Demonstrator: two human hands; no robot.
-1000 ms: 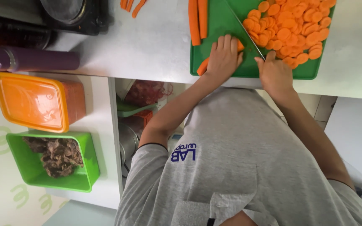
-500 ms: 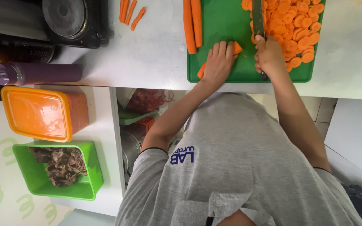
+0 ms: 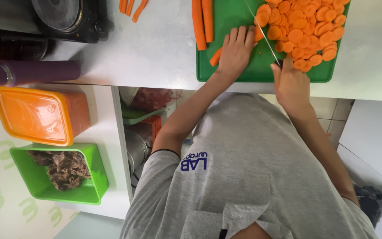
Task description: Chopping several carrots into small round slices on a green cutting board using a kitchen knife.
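seen from above, upside down. left hand (image 3: 235, 53) flat on a carrot (image 3: 217, 55), fingers curled over it, pinning it to the green board (image 3: 231, 73); one end of the carrot pokes out beside the wrist, the other shows past the fingertips near the blade. right hand (image 3: 290, 82) closed round the handle of a knife (image 3: 264, 35), blade thin and edge-on, running across the board just beside the left fingertips. heap of carrot slices (image 3: 306, 31) on the far side of the blade, filling that half of the board, a few touching the right hand. two whole peeled carrots (image 3: 202, 20) lying side by side at the board's other edge, partly on it. three small carrot strips (image 3: 131, 6) on the white counter (image 3: 155, 48), well apart from the board. black stove (image 3: 67, 15) at the counter's corner, round burner showing. purple bottle (image 3: 32, 73) on its side near the counter's edge. below the counter, a white shelf with an orange lidded box (image 3: 38, 115) and, next to it, a green tub (image 3: 58, 172) holding dark shredded stuff. red netted bag (image 3: 153, 97) and metal pots in the open space under the counter, half hidden. grey shirt (image 3: 253, 177) filling the lower middle.
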